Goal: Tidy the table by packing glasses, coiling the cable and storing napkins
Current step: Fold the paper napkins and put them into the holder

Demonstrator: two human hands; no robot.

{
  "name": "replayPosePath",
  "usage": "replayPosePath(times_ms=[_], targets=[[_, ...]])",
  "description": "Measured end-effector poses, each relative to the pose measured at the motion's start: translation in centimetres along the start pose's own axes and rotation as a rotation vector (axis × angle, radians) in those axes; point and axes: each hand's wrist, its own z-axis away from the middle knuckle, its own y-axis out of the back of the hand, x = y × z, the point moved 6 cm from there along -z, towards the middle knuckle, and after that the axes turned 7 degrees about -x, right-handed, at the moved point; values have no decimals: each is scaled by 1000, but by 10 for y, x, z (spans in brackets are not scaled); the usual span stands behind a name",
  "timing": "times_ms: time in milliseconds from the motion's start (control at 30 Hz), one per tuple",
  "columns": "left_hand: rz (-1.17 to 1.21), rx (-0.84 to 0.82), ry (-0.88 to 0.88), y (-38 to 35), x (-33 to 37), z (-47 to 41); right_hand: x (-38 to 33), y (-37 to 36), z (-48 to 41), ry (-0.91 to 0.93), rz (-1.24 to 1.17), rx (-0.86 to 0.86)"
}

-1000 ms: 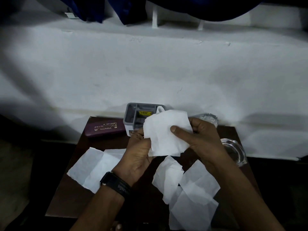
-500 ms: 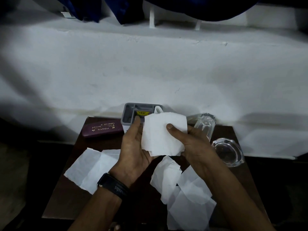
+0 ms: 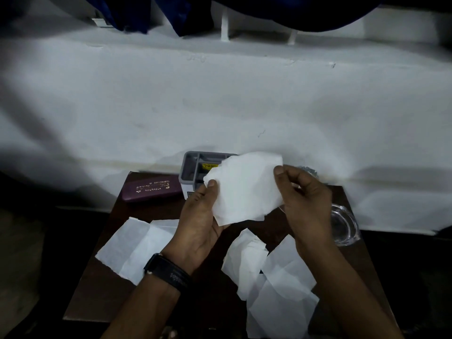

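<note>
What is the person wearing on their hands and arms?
No gloves and no sleeves in view: both forearms are bare. The left hand has a black wristband at its wrist, with small pale lettering on the strap. The right hand and its wrist wear nothing that shows.

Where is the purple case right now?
In the head view, the purple case lies at the far left corner of the table, just left of the gray organizer.

Both hands, the left hand [image 3: 198,216] and right hand [image 3: 305,199], pinch a white napkin [image 3: 244,189] above the dark table [image 3: 97,289].
</note>
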Motion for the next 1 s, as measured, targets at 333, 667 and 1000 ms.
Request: replayPosePath(times_ms=[333,667,1000], targets=[[-34,-76,26,-11,0,3,5,-13,1,-12,51,-169],[62,-54,33,-2,0,-1,-5,3,-1,51,124,7],[20,-78,8,-8,0,0,-1,-6,2,-99,-31,-80]])
